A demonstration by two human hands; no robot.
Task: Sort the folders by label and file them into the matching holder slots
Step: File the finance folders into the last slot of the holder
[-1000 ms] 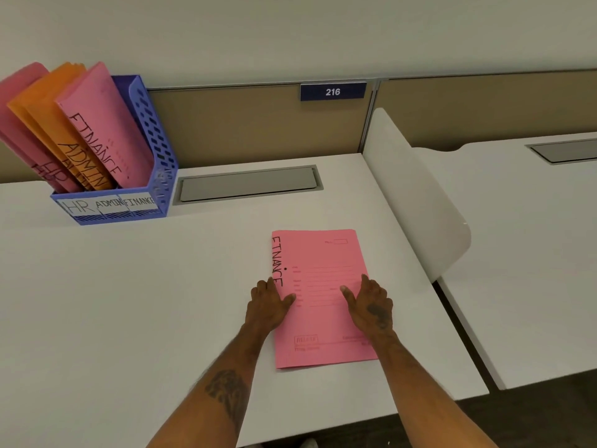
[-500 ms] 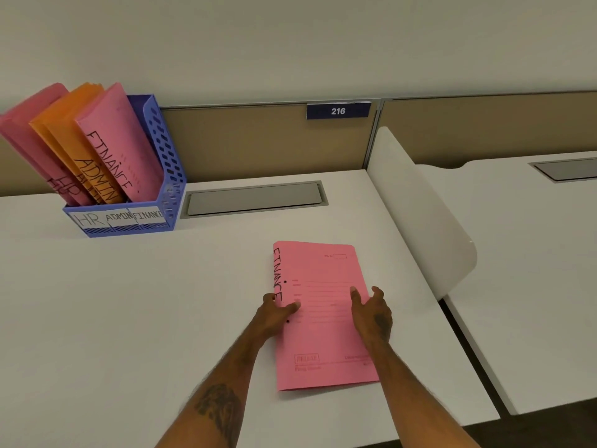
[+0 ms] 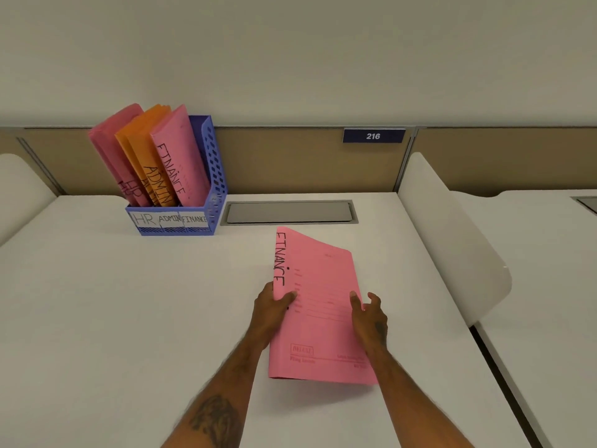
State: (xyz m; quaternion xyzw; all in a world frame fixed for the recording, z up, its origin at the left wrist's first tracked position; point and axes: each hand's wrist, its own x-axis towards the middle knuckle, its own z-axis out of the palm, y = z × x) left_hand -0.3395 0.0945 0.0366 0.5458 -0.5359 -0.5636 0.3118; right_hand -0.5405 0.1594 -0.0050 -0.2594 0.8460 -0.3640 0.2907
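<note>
Head view: pink FINANCE folder (image 3: 318, 305) held over the white desk (image 3: 113, 302), right of centre, spine edge to the left and raised. Left hand (image 3: 269, 313) grips the spine edge, thumb on the cover, fingers underneath. Right hand (image 3: 370, 318) is at the right edge, thumb on the cover, fingers spread and loose; can't tell if it grips. Near edge of the folder hangs just above the desk.

Clear desk lies between the folder and the blue holder (image 3: 190, 205), which stands well apart at the back left. Slots read HR, ADMIN, FINANCE, left to right; each has folders leaning left, the FINANCE slot nearest the folder.

A second ago the folder lay flat under both palms; now it is lifted and tilted.

Grey hatch (image 3: 289, 212) is set into the desk just right of the holder. Tan partition (image 3: 290, 160) behind carries a 216 plate (image 3: 373, 136). White divider (image 3: 449, 227) stands along the right edge.
</note>
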